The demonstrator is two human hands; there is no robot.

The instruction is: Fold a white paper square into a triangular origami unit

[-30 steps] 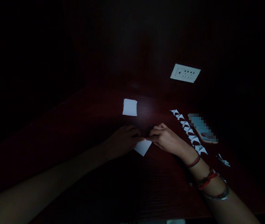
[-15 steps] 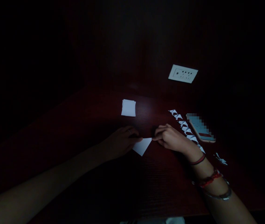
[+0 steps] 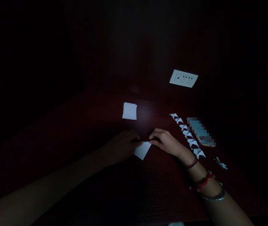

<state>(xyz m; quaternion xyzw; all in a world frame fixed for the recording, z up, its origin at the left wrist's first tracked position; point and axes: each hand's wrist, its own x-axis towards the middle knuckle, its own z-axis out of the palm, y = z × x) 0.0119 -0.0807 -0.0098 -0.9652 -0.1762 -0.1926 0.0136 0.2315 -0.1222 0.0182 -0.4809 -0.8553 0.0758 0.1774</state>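
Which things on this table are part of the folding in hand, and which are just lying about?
In use: white paper square, held at its top edge by left hand and right hand; likely also stack of white squares, folded-paper chain, loose folded piece.
Lying about: phone, wall socket.

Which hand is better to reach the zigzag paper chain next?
Probably the right hand: it lies just beside the chain, while the left hand is across the paper, farther off.
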